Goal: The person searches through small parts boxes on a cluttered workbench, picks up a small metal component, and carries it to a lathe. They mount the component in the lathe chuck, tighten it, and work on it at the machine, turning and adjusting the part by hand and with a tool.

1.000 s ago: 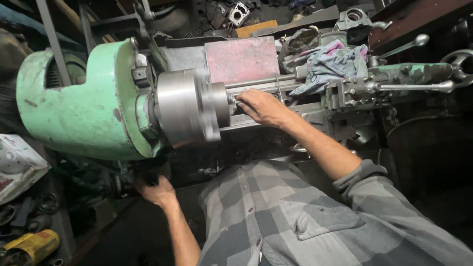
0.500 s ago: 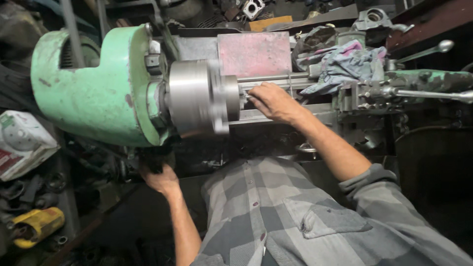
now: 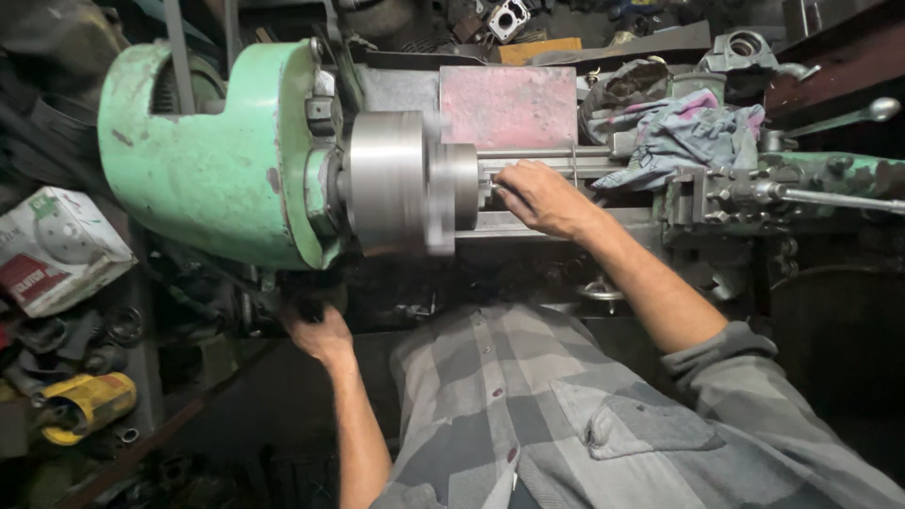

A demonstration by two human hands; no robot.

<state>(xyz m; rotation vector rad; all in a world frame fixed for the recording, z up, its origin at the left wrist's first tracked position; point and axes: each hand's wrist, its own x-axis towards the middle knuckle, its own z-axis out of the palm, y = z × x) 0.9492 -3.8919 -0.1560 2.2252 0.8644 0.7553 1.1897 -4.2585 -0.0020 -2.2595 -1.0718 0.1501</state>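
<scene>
**Hands at the lathe chuck and the lever below it**

Your right hand sits at centre frame, just at 3 o'clock of the big round bare-steel chuck. Fingers are curled in tight toward the chuck face, w/ the tips on or very near a small bright metal piece there; too blurred to say what it is or whether you're pinching it. The chuck edge looks smeared, so detail there is poor.

Your left hand is down at 7 o'clock of the chuck, under the pale green cast-metal headstock. It's closed round a dark knob or lever beneath the machine; grip looks firm, fingers wrapped.

Other stuff approx:
- Faded pink rectangular metal plate at 1 o'clock of the chuck, behind the bed.
- Crumpled blue-and-pink rag at 2 o'clock of your right hand, lying on the carriage.
- Long steel handle w/ ball end at far 3 o'clock, upper right.
- White-and-red cardboard box at 9 o'clock, on the left shelf.
- Yellow power tool at 8 o'clock, low left among dark parts.

Your grey-and-white checked shirt fills the 6 o'clock area.
</scene>
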